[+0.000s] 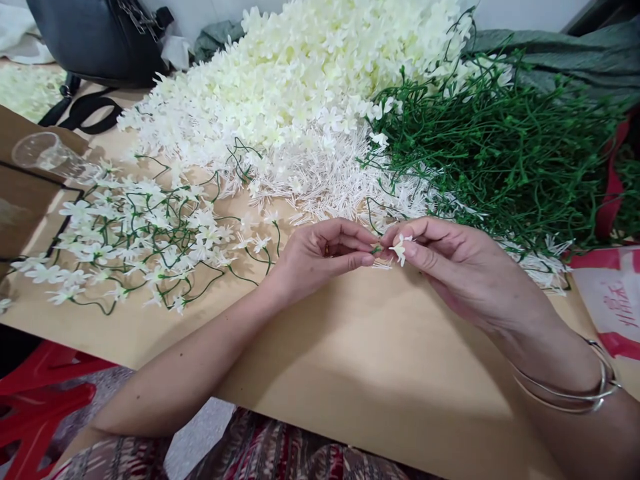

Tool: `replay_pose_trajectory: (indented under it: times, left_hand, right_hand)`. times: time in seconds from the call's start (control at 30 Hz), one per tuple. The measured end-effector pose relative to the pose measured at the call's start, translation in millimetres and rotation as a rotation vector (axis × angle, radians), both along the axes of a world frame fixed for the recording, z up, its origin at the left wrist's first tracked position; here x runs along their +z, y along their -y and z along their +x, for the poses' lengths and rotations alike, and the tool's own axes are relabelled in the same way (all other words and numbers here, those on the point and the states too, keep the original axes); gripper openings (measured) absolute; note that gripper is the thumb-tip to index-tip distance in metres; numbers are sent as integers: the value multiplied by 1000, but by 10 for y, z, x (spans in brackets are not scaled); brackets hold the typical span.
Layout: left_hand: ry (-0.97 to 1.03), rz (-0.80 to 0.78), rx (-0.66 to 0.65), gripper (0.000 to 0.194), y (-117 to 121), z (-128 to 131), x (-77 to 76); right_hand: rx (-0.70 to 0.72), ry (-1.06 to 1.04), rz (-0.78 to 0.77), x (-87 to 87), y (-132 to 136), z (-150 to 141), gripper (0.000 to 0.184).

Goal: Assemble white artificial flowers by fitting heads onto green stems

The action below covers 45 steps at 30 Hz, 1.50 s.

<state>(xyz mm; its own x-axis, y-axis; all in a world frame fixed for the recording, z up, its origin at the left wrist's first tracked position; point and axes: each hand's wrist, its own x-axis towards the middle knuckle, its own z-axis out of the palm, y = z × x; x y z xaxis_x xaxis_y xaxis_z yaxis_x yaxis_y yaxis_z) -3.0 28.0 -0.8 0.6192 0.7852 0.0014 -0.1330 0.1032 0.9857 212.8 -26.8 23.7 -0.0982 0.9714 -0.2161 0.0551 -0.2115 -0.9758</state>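
Over the middle of the table, my left hand (327, 253) pinches a green plastic stem (375, 250) between thumb and fingertips. My right hand (455, 263) is closed on a small white artificial flower (400, 249), held between thumb and forefinger. The two hands almost touch, with the flower right beside the stem's tip; whether they are joined I cannot tell. Left of my hands lie several white flowers on green stems (165, 227). Beyond my hands spreads a layer of thin white plastic sticks (320, 177).
A tall heap of cream-white petals (310, 73) fills the back. Green stems (500, 147) are piled at the right, near a red and white bag (610, 293). A clear plastic cup (50, 155) lies tipped at the left, below a black bag (100, 40). Red stools (45, 393) stand lower left.
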Motion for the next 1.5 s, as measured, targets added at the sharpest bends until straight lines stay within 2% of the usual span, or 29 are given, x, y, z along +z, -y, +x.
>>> replay_pose_trajectory:
  times: [0.17, 0.33, 0.6, 0.83, 0.97, 1.1, 1.33, 1.5]
  left_hand:
    - [-62, 261, 29, 24, 42, -11, 91]
    - [-89, 399, 41, 20, 52, -15, 97]
    - [-103, 463, 23, 17, 45, -28, 72]
    - [-192, 530, 33, 19, 49, -38, 51]
    - [-189, 584, 35, 17, 42, -33, 49]
    - [-207, 638, 31, 15, 44, -25, 44]
    - [-243, 633, 32, 19, 65, -30, 16]
    - [-242, 647, 51, 12, 55, -15, -35]
  right_hand:
    - [36, -4, -13, 30, 5, -4, 36]
    - [40, -14, -30, 56, -5, -22, 39]
    - [40, -100, -101, 75, -13, -4, 35]
    - [61, -77, -96, 53, -7, -36, 36]
    - [60, -92, -93, 42, -3, -29, 29]
    - [47, -44, -73, 27, 12, -34, 32]
    - [59, 92, -26, -25, 24, -62, 43]
    - [42, 84, -9, -71, 10, -103, 38]
